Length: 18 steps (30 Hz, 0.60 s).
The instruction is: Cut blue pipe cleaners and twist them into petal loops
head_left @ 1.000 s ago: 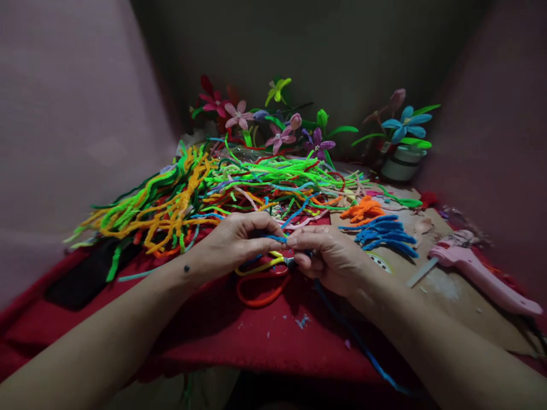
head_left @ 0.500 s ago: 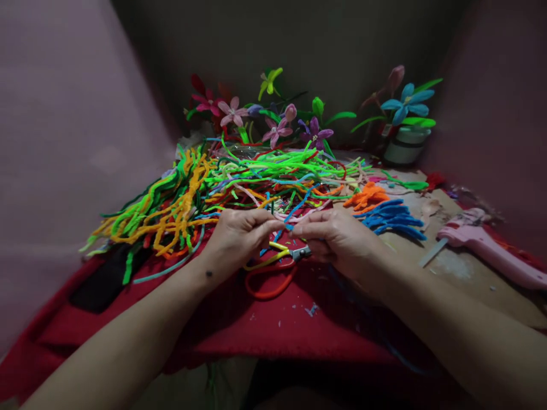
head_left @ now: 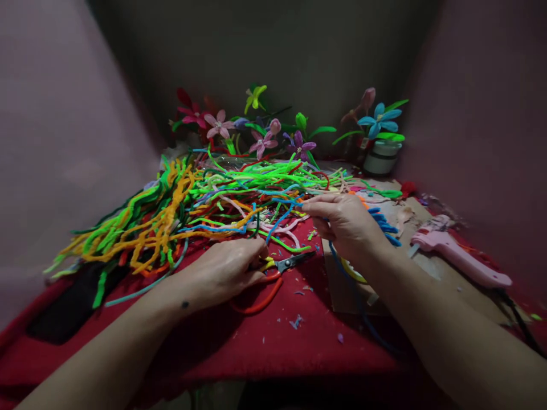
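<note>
A tangled heap of green, yellow and orange fuzzy pipe cleaners (head_left: 171, 208) fills the left and middle of the red-covered worktop (head_left: 265, 341). At lower centre the left hand (head_left: 226, 270) lies on the cloth, fingers curled shut over the handles of small yellow-and-orange-handled scissors (head_left: 284, 263). Just right of centre, the right hand (head_left: 348, 223) is raised, thumb and forefinger pinched on a thin blue pipe cleaner (head_left: 277, 222) over the heap's edge. A pink glue gun (head_left: 459, 259) lies at the right.
</note>
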Available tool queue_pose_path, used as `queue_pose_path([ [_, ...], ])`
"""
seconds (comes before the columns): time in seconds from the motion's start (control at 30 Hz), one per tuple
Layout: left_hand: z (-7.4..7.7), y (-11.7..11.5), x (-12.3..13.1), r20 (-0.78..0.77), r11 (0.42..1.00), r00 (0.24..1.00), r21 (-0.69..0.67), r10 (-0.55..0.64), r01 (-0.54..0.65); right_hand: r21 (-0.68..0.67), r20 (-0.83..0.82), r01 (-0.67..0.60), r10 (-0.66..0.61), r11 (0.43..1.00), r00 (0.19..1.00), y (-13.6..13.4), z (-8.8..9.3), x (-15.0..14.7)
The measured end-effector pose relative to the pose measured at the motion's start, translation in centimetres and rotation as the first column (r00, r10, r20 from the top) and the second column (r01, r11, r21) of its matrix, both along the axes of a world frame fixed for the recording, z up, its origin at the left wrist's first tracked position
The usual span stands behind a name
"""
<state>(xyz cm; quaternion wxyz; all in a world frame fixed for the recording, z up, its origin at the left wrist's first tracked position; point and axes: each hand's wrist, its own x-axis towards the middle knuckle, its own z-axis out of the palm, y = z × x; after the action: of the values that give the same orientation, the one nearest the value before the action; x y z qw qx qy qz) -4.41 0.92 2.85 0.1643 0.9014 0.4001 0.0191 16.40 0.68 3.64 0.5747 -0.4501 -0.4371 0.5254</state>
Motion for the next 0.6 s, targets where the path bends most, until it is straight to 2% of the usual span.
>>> queue_pose_path([
  [0.07,-0.4,-0.4,0.1,-0.084,0.998,0.996,0.053,-0.035,0.04,-0.013,-0.001,-0.004,0.004,1.0,1.0,-0.1,0.0,-0.2],
  [0.2,-0.9,-0.8,-0.1,-0.153,0.983,0.985,0.148,-0.085,0.108,-0.02,-0.015,-0.016,0.016,1.0,1.0,-0.4,0.1,-0.5],
  [0.33,-0.7,-0.9,-0.6,-0.147,0.969,0.988,0.236,-0.045,0.079,0.045,0.026,0.006,-0.007,0.999,1.0,-0.4,0.2,-0.5],
  [0.47,0.0,-0.8,-0.9,-0.103,0.942,0.993,0.321,-0.062,0.092,0.135,0.082,0.089,-0.101,0.987,0.992,-0.2,0.3,-0.3],
  [0.6,0.6,-0.3,-1.3,-0.084,0.916,0.996,0.401,0.02,0.016,0.153,0.063,0.11,-0.121,0.982,0.991,0.1,0.0,-0.1],
])
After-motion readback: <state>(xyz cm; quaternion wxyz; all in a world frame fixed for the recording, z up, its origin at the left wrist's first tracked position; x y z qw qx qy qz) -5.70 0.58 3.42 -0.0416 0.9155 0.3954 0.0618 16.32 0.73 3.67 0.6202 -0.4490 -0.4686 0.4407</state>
